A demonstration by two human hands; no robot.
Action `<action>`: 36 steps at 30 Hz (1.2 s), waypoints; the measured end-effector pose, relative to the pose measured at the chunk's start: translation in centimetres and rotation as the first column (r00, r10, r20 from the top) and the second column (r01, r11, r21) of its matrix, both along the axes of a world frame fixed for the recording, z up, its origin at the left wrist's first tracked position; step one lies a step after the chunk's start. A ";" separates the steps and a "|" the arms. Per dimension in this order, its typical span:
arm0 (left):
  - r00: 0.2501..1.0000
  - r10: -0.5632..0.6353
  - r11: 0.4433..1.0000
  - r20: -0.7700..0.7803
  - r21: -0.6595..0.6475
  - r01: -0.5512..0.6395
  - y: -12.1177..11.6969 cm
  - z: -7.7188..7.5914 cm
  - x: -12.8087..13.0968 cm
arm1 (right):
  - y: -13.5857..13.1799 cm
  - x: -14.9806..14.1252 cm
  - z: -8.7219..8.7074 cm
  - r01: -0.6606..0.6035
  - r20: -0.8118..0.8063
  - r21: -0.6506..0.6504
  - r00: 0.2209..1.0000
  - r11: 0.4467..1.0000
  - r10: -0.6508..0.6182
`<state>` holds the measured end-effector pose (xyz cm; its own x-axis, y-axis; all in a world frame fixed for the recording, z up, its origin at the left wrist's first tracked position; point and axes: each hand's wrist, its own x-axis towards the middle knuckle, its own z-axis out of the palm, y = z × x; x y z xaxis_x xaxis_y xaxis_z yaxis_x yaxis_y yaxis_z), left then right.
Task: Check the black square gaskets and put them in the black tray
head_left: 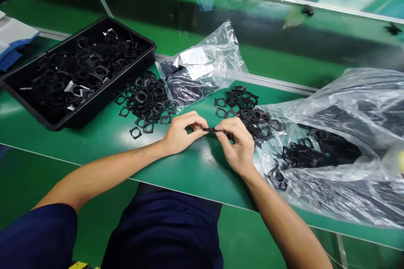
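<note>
Between my two hands is a small black plastic part [211, 130], seen edge-on as a thin dark strip, so its full shape is hidden. The fingertips of my left hand [184, 131] pinch its left end. At its right end, the thumb and fingers of my right hand [237, 143] are closed on it. Left of my left hand lies a pile of black ring-shaped frames [145, 98], each with a round opening. Beyond my right hand spreads another pile of black parts [244, 103], partly covered by that hand.
A black tray [101, 107] full of black parts, some with white strips, stands at left. A clear labelled bag [217, 56] of dark parts lies behind my hands. The large open plastic bag [341, 189] at right spills black parts. The green table [202, 176] ends near my lap.
</note>
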<state>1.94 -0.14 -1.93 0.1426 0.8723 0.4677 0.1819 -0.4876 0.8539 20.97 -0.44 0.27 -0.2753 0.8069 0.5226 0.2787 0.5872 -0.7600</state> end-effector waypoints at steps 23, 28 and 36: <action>0.992 0.006 0.986 -0.125 0.164 0.015 -0.1 0.9 -0.3 | -0.4 0.0 -0.1 0.055 -0.112 -0.183 0.991 0.982 -0.076; 0.990 0.019 0.988 -0.138 0.153 0.002 0.0 0.7 -0.4 | -0.5 -0.1 0.2 0.030 -0.096 -0.112 0.994 0.993 -0.041; 0.975 0.085 0.949 -0.207 0.315 -0.015 0.2 0.5 -0.9 | -0.6 -0.2 0.1 0.051 -0.205 -0.409 0.968 0.911 -0.146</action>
<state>1.08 0.01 -1.40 0.2297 0.6975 0.6788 0.3750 -0.7070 0.5996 20.75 -0.99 0.34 -0.0962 0.9768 0.1915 0.1121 0.2018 -0.9730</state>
